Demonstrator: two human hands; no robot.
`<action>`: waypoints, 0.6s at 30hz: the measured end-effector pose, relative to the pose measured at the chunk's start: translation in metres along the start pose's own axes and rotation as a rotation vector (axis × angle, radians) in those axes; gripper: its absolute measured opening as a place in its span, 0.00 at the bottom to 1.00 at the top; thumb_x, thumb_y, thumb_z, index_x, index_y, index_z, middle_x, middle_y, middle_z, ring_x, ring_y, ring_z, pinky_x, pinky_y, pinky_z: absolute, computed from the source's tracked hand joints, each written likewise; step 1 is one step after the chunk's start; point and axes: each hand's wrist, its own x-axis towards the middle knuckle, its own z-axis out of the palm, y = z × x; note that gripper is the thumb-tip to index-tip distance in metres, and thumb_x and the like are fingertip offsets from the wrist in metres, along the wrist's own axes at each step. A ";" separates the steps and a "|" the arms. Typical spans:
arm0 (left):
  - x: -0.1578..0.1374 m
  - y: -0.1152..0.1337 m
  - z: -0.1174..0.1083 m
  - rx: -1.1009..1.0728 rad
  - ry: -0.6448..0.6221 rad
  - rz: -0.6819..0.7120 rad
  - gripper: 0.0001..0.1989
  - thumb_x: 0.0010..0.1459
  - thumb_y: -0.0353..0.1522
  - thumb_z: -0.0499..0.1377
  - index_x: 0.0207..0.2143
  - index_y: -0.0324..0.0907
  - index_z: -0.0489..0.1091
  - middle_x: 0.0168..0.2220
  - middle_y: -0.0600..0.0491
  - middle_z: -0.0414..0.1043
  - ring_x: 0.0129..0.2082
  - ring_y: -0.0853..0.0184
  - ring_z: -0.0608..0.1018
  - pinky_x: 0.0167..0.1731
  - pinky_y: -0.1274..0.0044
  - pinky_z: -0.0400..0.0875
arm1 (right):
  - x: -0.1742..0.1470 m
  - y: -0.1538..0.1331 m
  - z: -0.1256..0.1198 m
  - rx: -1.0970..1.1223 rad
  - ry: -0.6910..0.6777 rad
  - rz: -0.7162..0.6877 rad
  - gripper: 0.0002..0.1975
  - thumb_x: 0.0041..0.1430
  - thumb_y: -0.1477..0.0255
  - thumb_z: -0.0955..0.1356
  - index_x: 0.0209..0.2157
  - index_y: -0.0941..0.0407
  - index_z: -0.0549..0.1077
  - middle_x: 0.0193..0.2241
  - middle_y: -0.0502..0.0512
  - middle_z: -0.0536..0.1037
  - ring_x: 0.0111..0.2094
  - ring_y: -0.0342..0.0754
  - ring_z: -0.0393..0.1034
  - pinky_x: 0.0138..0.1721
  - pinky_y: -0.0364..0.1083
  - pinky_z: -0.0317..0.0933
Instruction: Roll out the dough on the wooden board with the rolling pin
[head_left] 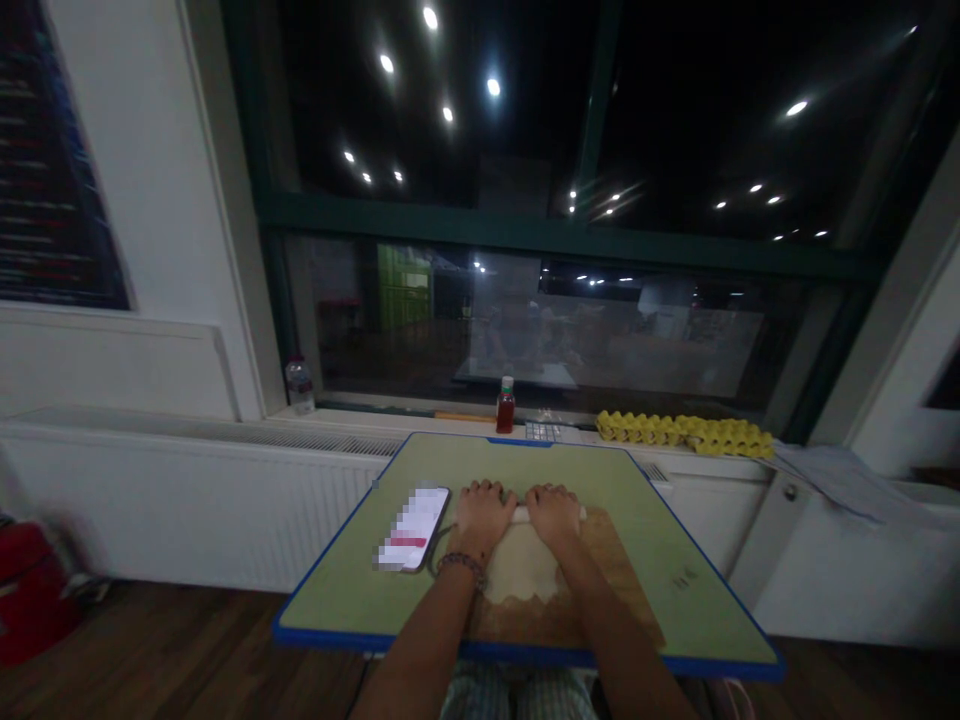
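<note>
A pale rolling pin (520, 514) lies crosswise at the far side of a flat sheet of dough (523, 568). The dough rests on a wooden board (619, 585) and has an uneven near edge. My left hand (484, 512), with a beaded bracelet at the wrist, is curled over the left part of the pin. Over its right part bends my right hand (555, 512), fingers pointing away from me. Most of the pin is hidden under both hands; a short stretch shows between them and a tip past the right hand.
A lit phone (415, 530) lies left of the board on the green, blue-edged table (341, 585). Beyond it, the windowsill carries a bottle of red liquid (505, 408), yellow egg trays (682, 433) and a clear bottle (300, 387). A radiator (187, 500) stands behind the table.
</note>
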 end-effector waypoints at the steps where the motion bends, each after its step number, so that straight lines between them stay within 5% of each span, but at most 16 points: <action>1: 0.000 0.000 0.001 -0.003 0.020 -0.022 0.20 0.67 0.39 0.45 0.49 0.41 0.73 0.50 0.40 0.73 0.52 0.53 0.71 0.51 0.62 0.62 | -0.001 0.000 0.000 -0.004 0.006 -0.006 0.17 0.64 0.74 0.58 0.45 0.60 0.77 0.42 0.67 0.79 0.44 0.57 0.73 0.41 0.52 0.63; 18: -0.018 0.005 0.003 -0.060 0.126 -0.042 0.20 0.66 0.37 0.46 0.42 0.38 0.76 0.45 0.42 0.77 0.48 0.55 0.75 0.47 0.65 0.65 | -0.025 -0.002 -0.018 0.020 -0.024 0.005 0.19 0.67 0.73 0.56 0.45 0.57 0.76 0.42 0.65 0.79 0.44 0.54 0.74 0.44 0.51 0.61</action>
